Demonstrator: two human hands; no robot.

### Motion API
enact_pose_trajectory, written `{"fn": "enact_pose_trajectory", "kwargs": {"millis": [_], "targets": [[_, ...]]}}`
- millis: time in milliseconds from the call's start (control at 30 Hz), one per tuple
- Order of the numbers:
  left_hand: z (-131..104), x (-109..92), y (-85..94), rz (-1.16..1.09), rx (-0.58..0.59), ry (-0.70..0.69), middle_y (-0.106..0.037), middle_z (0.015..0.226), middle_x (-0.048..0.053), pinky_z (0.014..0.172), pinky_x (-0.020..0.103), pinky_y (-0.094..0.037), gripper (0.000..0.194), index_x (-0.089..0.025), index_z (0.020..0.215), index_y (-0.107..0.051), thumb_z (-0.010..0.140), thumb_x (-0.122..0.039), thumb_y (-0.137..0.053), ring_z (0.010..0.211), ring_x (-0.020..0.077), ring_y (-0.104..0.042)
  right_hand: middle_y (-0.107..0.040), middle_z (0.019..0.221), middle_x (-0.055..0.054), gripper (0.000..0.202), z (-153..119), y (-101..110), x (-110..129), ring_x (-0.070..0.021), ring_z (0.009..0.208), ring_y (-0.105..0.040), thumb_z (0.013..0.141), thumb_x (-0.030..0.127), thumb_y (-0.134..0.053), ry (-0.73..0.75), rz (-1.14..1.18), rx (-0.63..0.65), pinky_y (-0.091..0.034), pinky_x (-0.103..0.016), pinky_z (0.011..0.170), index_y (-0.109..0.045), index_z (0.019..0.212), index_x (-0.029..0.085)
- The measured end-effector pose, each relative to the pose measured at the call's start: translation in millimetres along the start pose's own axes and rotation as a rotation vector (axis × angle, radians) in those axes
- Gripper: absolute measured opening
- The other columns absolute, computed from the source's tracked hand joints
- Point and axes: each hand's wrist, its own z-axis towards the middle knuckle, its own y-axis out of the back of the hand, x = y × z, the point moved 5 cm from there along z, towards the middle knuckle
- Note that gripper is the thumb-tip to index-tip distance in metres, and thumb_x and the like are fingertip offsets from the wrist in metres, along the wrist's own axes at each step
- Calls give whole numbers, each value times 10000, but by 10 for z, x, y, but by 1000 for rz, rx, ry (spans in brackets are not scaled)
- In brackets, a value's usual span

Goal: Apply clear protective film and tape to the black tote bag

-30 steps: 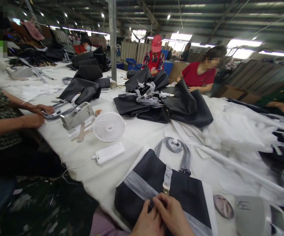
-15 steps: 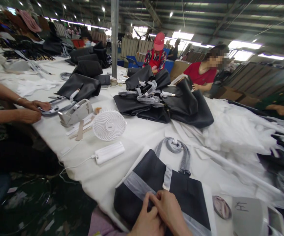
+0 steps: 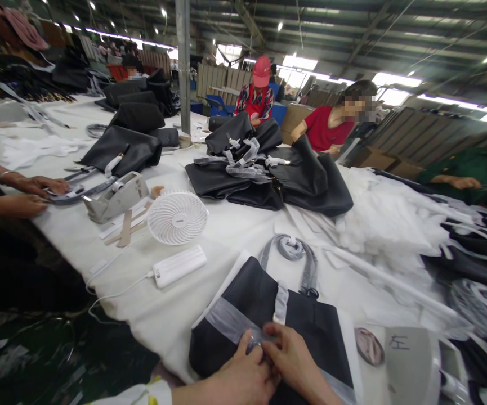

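A black handbag (image 3: 311,326) lies flat on white sheeting in front of me, its handle (image 3: 290,247) wrapped in grey film and curled above it. A translucent plastic film band (image 3: 226,322) crosses the front, and a white-wrapped tab (image 3: 281,304) hangs down its middle. My left hand (image 3: 243,374) and my right hand (image 3: 296,360) meet at the middle of the band, just below the tab. The fingers of both are closed on a shiny crumpled bit of the plastic film. My palms and forearms hide the lower part of the bag.
Left of the bag are a white power bank (image 3: 179,265), a round white fan (image 3: 178,217) and a tape dispenser (image 3: 116,197). Another dispenser (image 3: 412,365) and a tape roll (image 3: 370,346) lie right. Black bags (image 3: 268,174) are piled behind. A co-worker's hands (image 3: 36,191) work at left.
My fingertips have parted slightly, and a shiny bit of film now shows between them. The view has turned a little, so most things sit further left. The bag lies as before.
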Motion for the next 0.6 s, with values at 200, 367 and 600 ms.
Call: {"fn": "enact_pose_trajectory", "kwargs": {"millis": [200, 367, 600], "targets": [[-10, 7, -6, -10, -11, 2, -544, 1329, 145, 980, 623, -431, 513, -120, 1334, -438, 937, -445, -461, 1184, 331, -475, -559, 526, 76, 535, -29, 26, -3, -160, 522, -601, 732, 98, -500, -37, 51, -48, -429, -248, 543, -431, 1261, 145], [17, 10, -4, 21, -3, -3, -581, 1288, 122, 982, 596, -443, 483, -144, 1320, -455, 939, -441, -465, 1176, 325, -494, -586, 581, 32, 453, 18, 9, 32, -179, 617, -616, 737, 116, -518, -9, -148, -67, -411, -262, 590, -504, 1189, 146], [18, 13, -62, -25, -5, 4, -570, 1290, 128, 993, 620, -412, 554, -113, 1332, -422, 923, -483, -487, 1188, 324, -461, -700, 867, -91, 374, -15, 11, -56, -232, 799, -657, 760, 193, -565, -33, -212, -88, -426, -309, 716, -544, 1132, 165]]}}
